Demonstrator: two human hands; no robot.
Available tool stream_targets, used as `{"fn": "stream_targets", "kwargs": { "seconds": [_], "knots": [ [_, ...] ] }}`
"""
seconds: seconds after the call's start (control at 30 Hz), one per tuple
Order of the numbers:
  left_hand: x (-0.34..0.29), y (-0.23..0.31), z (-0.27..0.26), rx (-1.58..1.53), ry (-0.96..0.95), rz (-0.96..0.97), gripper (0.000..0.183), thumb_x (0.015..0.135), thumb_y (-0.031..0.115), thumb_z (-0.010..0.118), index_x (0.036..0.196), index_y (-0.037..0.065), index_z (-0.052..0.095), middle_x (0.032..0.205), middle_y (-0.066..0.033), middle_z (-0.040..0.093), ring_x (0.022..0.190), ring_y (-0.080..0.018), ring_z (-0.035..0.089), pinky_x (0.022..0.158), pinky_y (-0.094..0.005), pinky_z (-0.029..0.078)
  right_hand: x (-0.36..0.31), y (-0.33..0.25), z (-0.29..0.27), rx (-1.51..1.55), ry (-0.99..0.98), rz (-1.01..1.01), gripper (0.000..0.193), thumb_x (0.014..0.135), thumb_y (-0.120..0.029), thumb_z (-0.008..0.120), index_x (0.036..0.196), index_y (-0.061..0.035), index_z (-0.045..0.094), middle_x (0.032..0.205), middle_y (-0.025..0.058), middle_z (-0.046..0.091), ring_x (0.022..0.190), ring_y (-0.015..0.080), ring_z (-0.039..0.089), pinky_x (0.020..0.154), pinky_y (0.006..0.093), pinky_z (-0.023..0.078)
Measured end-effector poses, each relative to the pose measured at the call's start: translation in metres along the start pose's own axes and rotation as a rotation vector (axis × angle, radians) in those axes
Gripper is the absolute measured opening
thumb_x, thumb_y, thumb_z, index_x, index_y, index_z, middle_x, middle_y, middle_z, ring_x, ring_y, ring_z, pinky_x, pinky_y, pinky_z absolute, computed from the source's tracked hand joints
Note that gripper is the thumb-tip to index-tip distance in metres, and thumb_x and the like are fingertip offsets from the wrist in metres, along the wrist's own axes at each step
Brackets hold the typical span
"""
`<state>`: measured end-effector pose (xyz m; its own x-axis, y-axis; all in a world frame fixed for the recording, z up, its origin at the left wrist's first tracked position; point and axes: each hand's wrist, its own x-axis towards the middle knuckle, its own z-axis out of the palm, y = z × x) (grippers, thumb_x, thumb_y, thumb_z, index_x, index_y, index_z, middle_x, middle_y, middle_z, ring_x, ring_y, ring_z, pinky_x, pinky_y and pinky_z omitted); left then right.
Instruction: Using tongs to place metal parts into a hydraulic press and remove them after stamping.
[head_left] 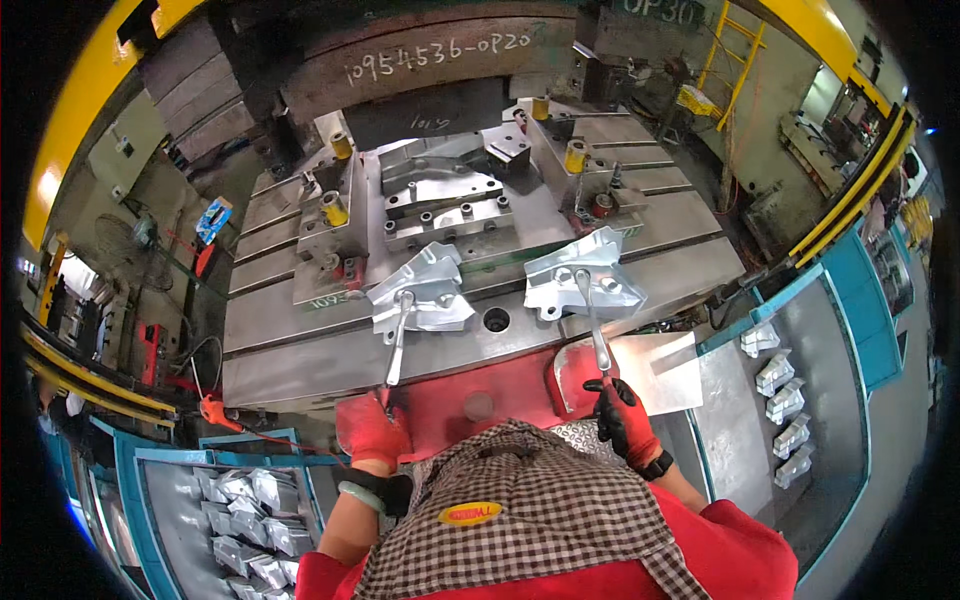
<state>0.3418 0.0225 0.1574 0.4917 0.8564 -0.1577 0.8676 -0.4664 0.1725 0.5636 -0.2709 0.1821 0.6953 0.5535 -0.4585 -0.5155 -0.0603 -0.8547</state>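
Note:
My left hand (376,430), in a red glove, is closed round the lower end of a silver metal rod tool (397,345). The tip of that rod meets a bent, stamped sheet-metal part (432,268). In its red and black glove, my right hand (626,422) grips a similar rod tool (599,338), which reaches to a second stamped metal part (560,265). Both parts are over the front of the press bed (270,325), before the lower die (450,222). Whether they rest on the bed or hang just above it, I cannot tell.
Yellow-topped posts (334,208) flank the die beneath the heavy upper press block (430,60). A red ledge (475,405) lies in front of me. Several stamped parts (785,402) line the right-hand table; more are heaped (250,520) at lower left. A fan (140,235) stands left.

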Motion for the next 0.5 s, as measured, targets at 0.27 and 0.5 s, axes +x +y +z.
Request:
{"fn": "stream_targets", "kwargs": {
  "seconds": [0.27, 0.5],
  "knots": [
    [-0.023, -0.028, 0.018, -0.605, 0.335, 0.281, 0.022, 0.081, 0.015, 0.058, 0.1, 0.006, 0.053, 0.089, -0.0132, 0.054, 0.088, -0.0318, 0.053, 0.077, -0.0382, 0.043, -0.015, 0.004, -0.003, -0.063, 0.038, 0.045, 0.042, 0.091, -0.044, 0.045, 0.103, -0.0055, 0.057, 0.056, -0.0041, 0.039, 0.041, 0.0059, 0.034, 0.036, 0.0219, 0.028],
    [-0.02, -0.052, 0.046, -0.625, 0.269, 0.337, 0.021, 0.083, 0.009, 0.055, 0.103, 0.006, 0.055, 0.093, -0.0111, 0.057, 0.087, -0.0258, 0.056, 0.079, -0.0338, 0.043, 0.019, -0.023, 0.014, -0.122, -0.023, -0.078, 0.027, 0.092, -0.031, 0.05, 0.097, -0.0058, 0.06, 0.058, -0.0033, 0.044, 0.04, 0.0055, 0.037, 0.037, 0.0216, 0.029]
  ]
}}
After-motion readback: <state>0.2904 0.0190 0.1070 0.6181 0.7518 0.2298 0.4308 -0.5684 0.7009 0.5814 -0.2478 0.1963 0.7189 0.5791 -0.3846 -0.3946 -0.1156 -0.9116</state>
